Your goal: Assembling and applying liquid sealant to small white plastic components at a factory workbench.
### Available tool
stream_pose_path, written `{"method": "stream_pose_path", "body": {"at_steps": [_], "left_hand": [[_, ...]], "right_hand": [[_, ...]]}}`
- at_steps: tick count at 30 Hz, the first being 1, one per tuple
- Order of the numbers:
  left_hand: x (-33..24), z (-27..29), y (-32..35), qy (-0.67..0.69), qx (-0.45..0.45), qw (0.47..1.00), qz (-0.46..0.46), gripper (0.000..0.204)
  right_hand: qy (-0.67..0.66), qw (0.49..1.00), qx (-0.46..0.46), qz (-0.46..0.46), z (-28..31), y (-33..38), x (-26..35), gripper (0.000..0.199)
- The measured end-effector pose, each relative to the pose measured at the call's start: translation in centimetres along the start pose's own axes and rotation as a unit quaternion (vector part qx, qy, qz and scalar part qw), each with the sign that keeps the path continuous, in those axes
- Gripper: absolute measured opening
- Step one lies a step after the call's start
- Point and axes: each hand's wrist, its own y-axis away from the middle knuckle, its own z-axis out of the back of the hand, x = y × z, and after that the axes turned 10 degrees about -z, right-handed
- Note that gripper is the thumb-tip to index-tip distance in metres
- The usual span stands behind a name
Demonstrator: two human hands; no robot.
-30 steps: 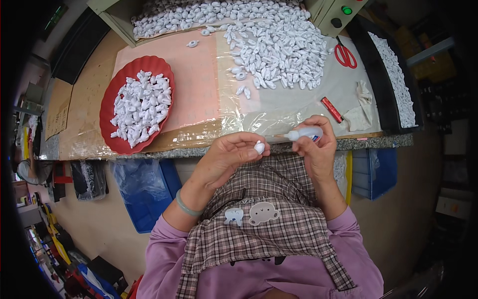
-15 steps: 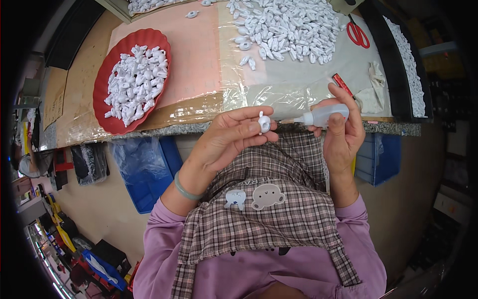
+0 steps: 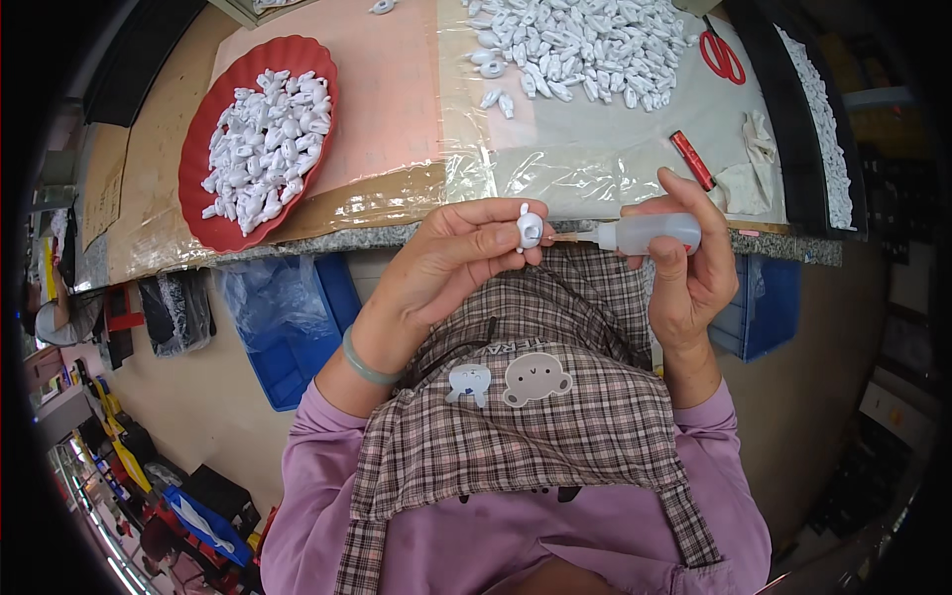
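Observation:
Between the thumb and fingers of my left hand [image 3: 446,256] is a small white plastic figure part [image 3: 530,230] with an ear-like tip and a dark opening facing right. My right hand [image 3: 694,260] grips a translucent squeeze bottle [image 3: 643,234], held sideways with its thin nozzle [image 3: 575,237] pointing left. The nozzle tip is at or very close to the opening; whether it touches I cannot tell. Both hands are in front of the table's near edge, above my checked apron [image 3: 526,436].
A red scalloped tray [image 3: 194,188] of similar white parts stands at the left. A large heap of white parts [image 3: 595,50] covers the back right. Red-handled scissors [image 3: 722,58], a red cylinder [image 3: 692,161] and a crumpled cloth [image 3: 746,183] lie at the right. Blue bins [image 3: 288,347] stand below.
The white part and the bottle's nozzle have come closer together. The bottle has tilted to nearly level. The whole view has shifted slightly.

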Motion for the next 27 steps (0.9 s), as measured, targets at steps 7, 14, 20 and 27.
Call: {"method": "stream_pose_path", "body": {"at_steps": [7,14,20,27], "left_hand": [[-0.03,0.08,0.02,-0.004,-0.007,1.0,0.006,0.033],[0.12,0.01,-0.03,0.003,0.001,1.0,0.004,0.033],[0.26,0.24,-0.05,-0.002,0.013,1.0,0.012,0.03],[0.17,0.24,-0.14,0.008,0.025,1.0,0.01,0.022]], "right_hand": [[0.002,1.0,0.011,-0.003,-0.1,-0.03,0.07,0.046],[0.003,1.0,0.008,0.004,-0.15,-0.04,-0.16,0.046],[0.01,1.0,-0.001,0.021,-0.18,0.09,-0.32,0.045],[0.064,0.994,-0.019,0.085,0.0,0.31,-0.28,0.039]]}}
